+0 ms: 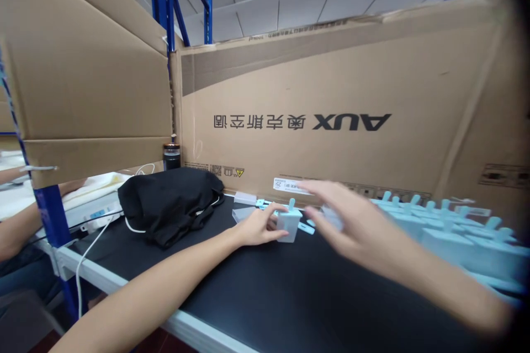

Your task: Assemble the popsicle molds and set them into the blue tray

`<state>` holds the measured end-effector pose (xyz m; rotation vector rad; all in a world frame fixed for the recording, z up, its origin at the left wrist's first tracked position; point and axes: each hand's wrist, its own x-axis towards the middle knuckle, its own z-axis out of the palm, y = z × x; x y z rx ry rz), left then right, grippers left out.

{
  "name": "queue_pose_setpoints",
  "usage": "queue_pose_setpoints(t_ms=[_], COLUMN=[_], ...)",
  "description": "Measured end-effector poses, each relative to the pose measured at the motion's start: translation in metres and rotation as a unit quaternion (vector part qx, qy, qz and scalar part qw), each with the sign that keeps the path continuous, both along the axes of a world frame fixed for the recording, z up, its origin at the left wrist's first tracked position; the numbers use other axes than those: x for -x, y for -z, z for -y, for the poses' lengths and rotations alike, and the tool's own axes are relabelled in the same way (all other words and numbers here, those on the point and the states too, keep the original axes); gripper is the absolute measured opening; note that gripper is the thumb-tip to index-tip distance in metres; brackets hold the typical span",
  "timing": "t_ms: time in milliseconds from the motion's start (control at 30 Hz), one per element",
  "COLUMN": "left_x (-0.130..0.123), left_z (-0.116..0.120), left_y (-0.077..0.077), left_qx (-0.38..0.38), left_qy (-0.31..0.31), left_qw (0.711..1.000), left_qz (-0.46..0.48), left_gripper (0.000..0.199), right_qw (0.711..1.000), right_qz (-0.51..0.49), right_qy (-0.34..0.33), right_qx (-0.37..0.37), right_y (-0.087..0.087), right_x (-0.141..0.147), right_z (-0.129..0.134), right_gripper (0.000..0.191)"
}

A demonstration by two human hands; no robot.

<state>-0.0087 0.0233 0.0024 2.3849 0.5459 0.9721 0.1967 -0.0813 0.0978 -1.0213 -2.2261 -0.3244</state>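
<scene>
My left hand (259, 226) grips a small translucent popsicle mould (289, 229) from its left side, thumb and fingers on its walls. The mould stands upright on the black table mat, with a light-blue lid and stick handle on top. To its right, my right hand (348, 218) is raised, its fingers apart and blurred by motion. A translucent piece (332, 217) shows partly behind the right hand; whether they touch is unclear. Flat light-blue pieces (306, 228) lie just behind the mould. Another clear mould (242, 214) lies behind my left hand.
Several light-blue moulds with stick handles (451, 226) stand at the right. A black cloth bag (169, 204) lies at the left, with white cables and a dark bottle (171, 155) near it. Cardboard walls (290, 88) enclose the back and left. Another person's arm (19, 229) shows at far left.
</scene>
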Motion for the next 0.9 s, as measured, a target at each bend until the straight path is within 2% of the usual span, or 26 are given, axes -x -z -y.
queue_pose_setpoints(t_ms=[167,267,633,900], left_x=[-0.005,-0.005,-0.004,-0.007], left_z=[0.009,0.012,0.017,0.014], left_y=[-0.002,-0.005,-0.008,-0.003], left_qx=[-0.023,-0.036,-0.038,-0.012], left_qy=[0.009,0.01,0.004,0.019], left_qw=[1.0,0.999,0.999,1.0], left_qz=[-0.017,-0.023,-0.022,0.001], left_gripper=[0.052,0.053,0.046,0.046], right_qw=[0.991,0.99,0.973,0.955], right_qz=[0.105,0.105,0.147,0.178], right_qy=[0.083,0.081,0.083,0.114], right_qx=[-0.024,-0.044,-0.157,-0.209], right_y=[0.053,0.07,0.075,0.08], right_x=[0.01,0.008,0.016,0.023], right_z=[-0.029,-0.035,-0.031,-0.023], right_gripper=[0.049,0.05,0.054,0.057])
